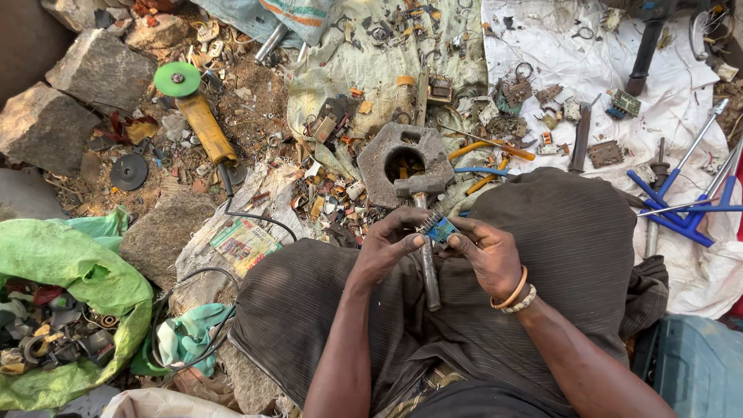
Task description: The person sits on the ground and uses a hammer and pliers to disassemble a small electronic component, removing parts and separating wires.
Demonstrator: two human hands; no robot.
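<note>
While hammer [424, 232] rests between knees, hands [441, 246] pinch circuit board [441, 229].

dirt ground [255, 93] — stones [101, 70], daylight

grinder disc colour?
Bright green disc on a yellow-bodied grinder; shows clearly in the head view.

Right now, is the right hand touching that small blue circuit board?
Touching. The head view shows the right hand with thumb and fingers pinching the small blue circuit board, no gap between them; the left hand grips its other side.
</note>
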